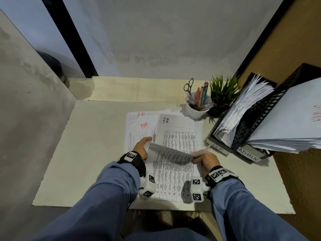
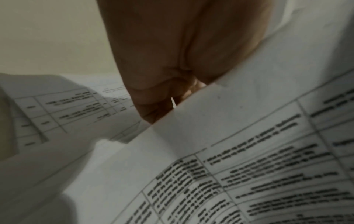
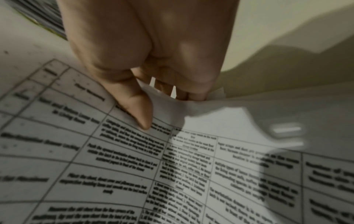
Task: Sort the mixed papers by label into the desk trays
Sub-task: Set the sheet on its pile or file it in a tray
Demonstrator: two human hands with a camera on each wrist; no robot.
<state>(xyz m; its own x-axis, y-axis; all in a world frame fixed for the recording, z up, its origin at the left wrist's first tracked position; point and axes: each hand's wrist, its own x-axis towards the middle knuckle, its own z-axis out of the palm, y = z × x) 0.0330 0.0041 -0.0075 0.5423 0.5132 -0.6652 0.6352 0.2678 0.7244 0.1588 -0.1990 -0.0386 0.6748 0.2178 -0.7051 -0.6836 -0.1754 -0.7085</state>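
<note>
A loose pile of printed sheets (image 1: 175, 134) lies mid-desk; hand-written labels show "HR" in black, "HR" in red and "ADM" in red. Both hands hold one table-printed sheet (image 1: 172, 155) that curls up off the pile. My left hand (image 1: 142, 146) grips its left edge, fingers hidden behind the paper (image 2: 249, 136). My right hand (image 1: 205, 159) pinches the right edge, thumb (image 3: 141, 115) on the printed face of the sheet (image 3: 134, 166). Two black trays stand at the right: one tagged HR (image 1: 218, 147), stuffed with papers, and one tagged ADMIN (image 1: 248, 153) holding a stack.
A white cup (image 1: 196, 110) with scissors and pens stands behind the pile, with a small potted plant (image 1: 222, 94) beside it. Grey walls close in at the left and back, a brown panel at the right. Bare desk surface (image 1: 86, 145) stretches left of the pile.
</note>
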